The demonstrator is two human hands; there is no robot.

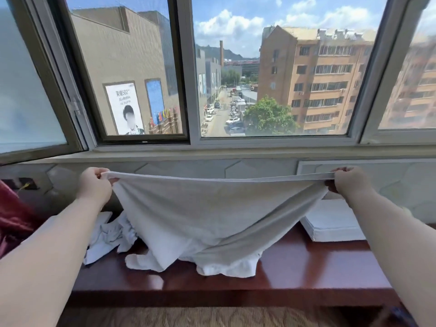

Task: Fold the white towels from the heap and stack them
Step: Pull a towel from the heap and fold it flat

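Observation:
A white towel (212, 213) hangs stretched between my two hands in front of the window wall. My left hand (95, 185) pinches its top left corner and my right hand (349, 181) pinches its top right corner, so the upper hem runs taut. The towel's lower part sags onto the dark red wooden table (306, 267). A heap of crumpled white towels (111, 234) lies behind and left of it, partly hidden. A stack of folded white towels (330, 223) sits on the table at the right, under my right forearm.
A large window (259, 79) with a grey sill rises just behind the table. Dark red fabric (11, 220) hangs at the far left. Wall sockets (26, 182) sit low on the left wall. The table's front edge runs along the bottom, above patterned carpet.

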